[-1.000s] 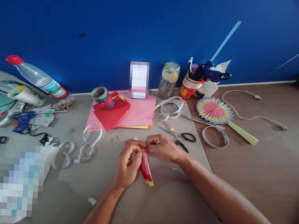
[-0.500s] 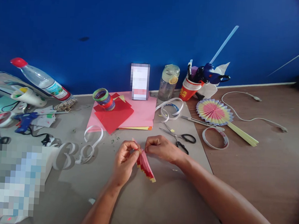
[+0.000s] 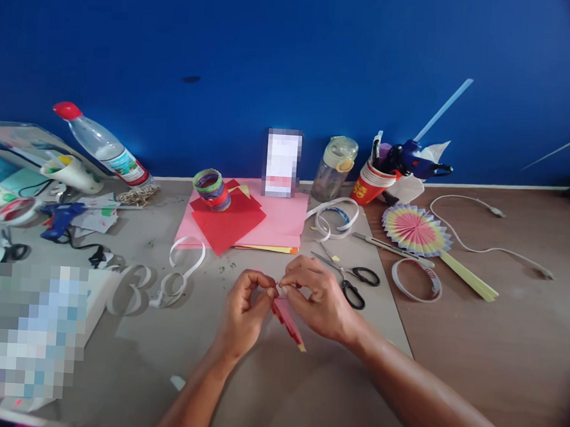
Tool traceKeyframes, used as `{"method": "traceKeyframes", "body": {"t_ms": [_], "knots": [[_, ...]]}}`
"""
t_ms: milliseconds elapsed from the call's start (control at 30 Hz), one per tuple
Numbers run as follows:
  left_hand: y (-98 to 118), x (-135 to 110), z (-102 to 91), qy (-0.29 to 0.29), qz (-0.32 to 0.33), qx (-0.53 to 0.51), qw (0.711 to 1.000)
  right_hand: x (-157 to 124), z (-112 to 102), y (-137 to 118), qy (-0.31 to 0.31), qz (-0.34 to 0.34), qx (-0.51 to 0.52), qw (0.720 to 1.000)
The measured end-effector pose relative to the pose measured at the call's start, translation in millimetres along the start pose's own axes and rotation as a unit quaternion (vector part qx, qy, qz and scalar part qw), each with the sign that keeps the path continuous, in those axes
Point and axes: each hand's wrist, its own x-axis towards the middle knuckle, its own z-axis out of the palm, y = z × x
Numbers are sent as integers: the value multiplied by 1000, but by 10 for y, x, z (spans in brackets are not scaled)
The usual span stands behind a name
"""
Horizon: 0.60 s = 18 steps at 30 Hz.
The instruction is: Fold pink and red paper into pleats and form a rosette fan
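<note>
Between my two hands is a folded paper fan, pink with red and a pale yellow edge, slanting down to the right. My left hand pinches its upper end between thumb and forefinger. Close against it, my right hand is closed in a pinch on the same end of the fan. The fingertips cover that end. Black-handled scissors lie just right of my right hand. Behind my hands, red paper lies on a stack of pink paper.
A painted tape-roll cup stands on the red paper. Further right are a clear bottle, red paper cups, a finished pleated fan, a utility knife and a tape roll. Left lie white strips and a blue glue gun.
My right hand has closed in on my left at the fan's upper end. The fan looks narrower, its pleats pressed together. The whole view has shifted slightly.
</note>
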Motion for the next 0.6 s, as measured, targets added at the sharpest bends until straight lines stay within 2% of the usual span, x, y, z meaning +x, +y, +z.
{"method": "traceKeyframes", "body": {"t_ms": [167, 300, 367, 467, 600], "knots": [[-9, 4, -11, 3, -11, 12, 1000, 35, -56, -13, -37, 43, 62, 996], [35, -2, -21, -14, -26, 16, 999, 71, -154, -69, -142, 103, 56, 983], [50, -1, -24, -18, -30, 21, 999, 71, -168, -101, -175, 133, 27, 975], [42, 2, -34, -14, -30, 15, 999, 54, -136, -129, -179, 142, -11, 973], [18, -6, -64, -16, -31, 4, 999, 41, -102, -115, -176, 130, -7, 976]]}}
